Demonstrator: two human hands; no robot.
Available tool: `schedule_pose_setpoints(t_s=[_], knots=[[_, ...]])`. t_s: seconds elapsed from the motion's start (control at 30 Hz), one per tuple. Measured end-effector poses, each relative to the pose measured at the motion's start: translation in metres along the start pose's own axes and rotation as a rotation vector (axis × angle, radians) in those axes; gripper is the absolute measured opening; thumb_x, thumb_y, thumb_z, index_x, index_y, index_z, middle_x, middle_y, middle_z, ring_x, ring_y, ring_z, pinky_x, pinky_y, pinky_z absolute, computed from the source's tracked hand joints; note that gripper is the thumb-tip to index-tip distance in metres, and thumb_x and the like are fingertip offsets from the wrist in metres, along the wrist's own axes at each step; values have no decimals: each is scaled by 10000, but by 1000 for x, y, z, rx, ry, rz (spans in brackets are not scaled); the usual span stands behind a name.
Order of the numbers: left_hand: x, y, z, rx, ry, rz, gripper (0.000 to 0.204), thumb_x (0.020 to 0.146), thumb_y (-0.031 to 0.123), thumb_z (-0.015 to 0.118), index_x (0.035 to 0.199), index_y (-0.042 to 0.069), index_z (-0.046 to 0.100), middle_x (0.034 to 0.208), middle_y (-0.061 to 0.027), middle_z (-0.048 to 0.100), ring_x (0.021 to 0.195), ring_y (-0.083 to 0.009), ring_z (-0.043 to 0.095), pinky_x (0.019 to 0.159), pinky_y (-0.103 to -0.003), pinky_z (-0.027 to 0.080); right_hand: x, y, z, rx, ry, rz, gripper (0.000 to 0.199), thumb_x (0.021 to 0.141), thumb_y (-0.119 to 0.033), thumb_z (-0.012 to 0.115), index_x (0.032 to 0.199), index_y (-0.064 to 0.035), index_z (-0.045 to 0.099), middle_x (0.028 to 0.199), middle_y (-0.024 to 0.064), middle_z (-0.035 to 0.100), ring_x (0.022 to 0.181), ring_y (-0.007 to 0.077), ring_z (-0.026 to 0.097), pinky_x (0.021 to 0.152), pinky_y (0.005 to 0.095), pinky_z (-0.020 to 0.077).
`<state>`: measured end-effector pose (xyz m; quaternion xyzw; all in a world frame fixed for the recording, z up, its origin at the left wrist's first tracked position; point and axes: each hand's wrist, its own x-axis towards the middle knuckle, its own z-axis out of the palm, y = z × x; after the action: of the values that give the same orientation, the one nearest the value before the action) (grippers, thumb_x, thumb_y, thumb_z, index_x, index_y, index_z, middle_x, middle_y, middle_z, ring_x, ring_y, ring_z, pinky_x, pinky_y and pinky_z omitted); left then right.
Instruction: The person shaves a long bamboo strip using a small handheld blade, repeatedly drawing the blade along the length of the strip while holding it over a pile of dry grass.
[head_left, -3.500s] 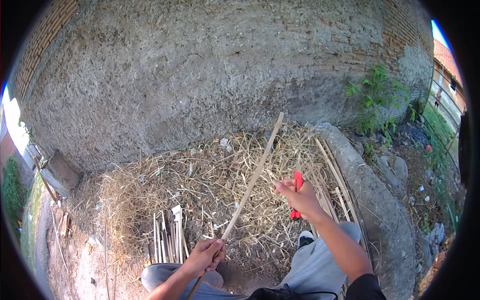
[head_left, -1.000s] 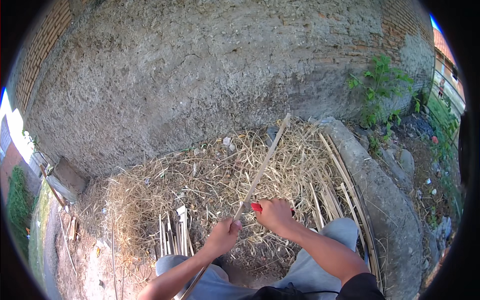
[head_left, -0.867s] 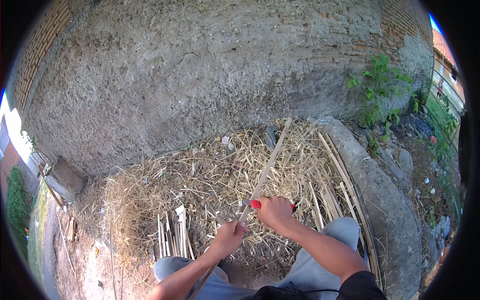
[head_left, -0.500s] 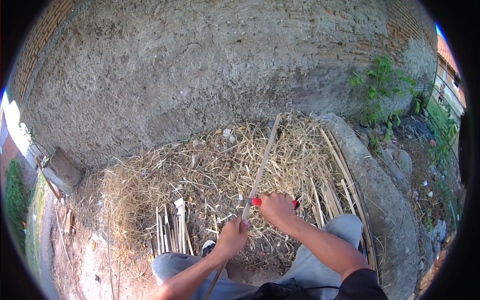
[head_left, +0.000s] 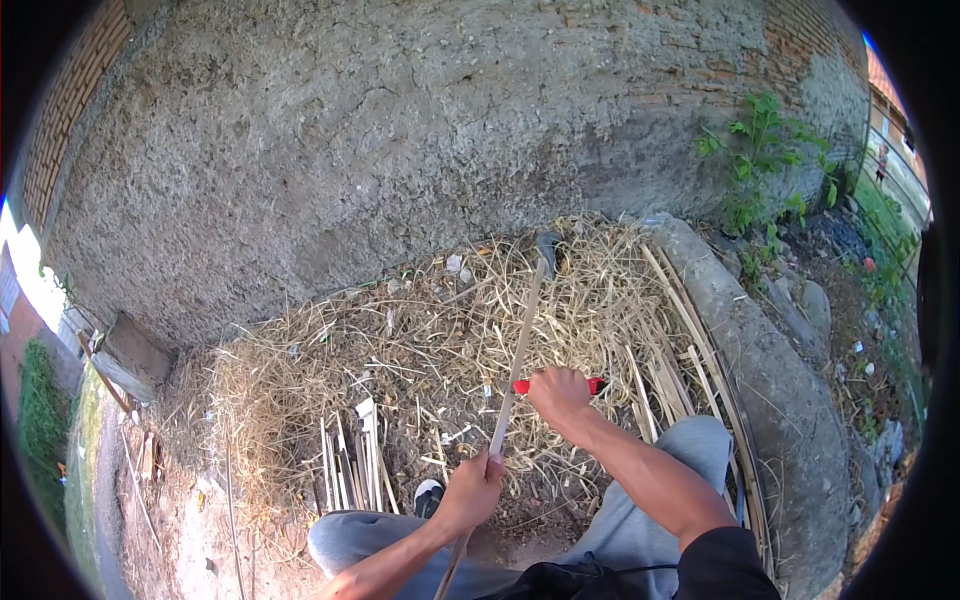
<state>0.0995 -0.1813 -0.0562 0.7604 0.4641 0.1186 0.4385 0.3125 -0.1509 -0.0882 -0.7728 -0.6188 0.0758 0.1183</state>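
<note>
Wall (head_left: 420, 150): gray, rough and cracked, across the top of the frame, with bare bricks (head_left: 715, 88) showing at the upper right.
Straw (head_left: 250, 410): dry and messy, spread over the ground in the middle of the frame.
Wood strip (head_left: 524, 335): long, thin and slanted, going from the middle of the frame down to the bottom edge, its top end leaning right.
Left hand (head_left: 474, 492): below the middle of the frame, its fingers clamped on the wood strip.
Right hand (head_left: 562, 395): just right of the middle, its fingers wrapped around a red tool (head_left: 522, 387). The tool's left end is right by the strip; I cannot tell if they touch.
Short sticks (head_left: 350, 472): in a bunch at the lower left, near one bent knee (head_left: 350, 535).
Long sticks (head_left: 692, 320): to the right, lying along a gray stone edge (head_left: 745, 370).
Shoe (head_left: 428, 497): black and white, left of the left hand.
Plant (head_left: 760, 165): green and leafy, at the upper right by the wall.
</note>
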Motion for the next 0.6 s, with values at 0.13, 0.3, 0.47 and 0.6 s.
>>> schedule_pose_setpoints(t_s=[0.13,0.3,0.47,0.6], knots=[[-13,5,-8,78,-52,-7,306,997,225,435,899,-31,572,647,-235,584,627,-399,618,611,-474,456,6,13,-2,-58,27,67,154,832,-75,578,807,-45,727,826,157,713,795,306,715,671,432,550],[-40,-14,-14,46,-196,-85,276,1003,229,451,900,-1,567,618,-69,550,541,-156,529,528,-349,430,9,44,10,-121,96,119,153,834,-82,587,827,-47,736,831,153,714,795,317,713,673,429,552],[-66,-22,-21,54,-209,-82,284,990,236,471,924,-21,572,622,-195,562,558,-326,591,575,-436,453,7,62,13,-131,112,182,171,847,-107,576,840,-50,737,859,148,719,832,316,711,690,427,553],[-78,-27,-26,57,-254,-116,325,993,273,483,903,-26,573,613,-178,548,543,-275,549,567,-411,442,15,83,19,-103,118,305,214,857,-139,547,828,-61,745,885,182,711,842,328,708,722,441,550]])
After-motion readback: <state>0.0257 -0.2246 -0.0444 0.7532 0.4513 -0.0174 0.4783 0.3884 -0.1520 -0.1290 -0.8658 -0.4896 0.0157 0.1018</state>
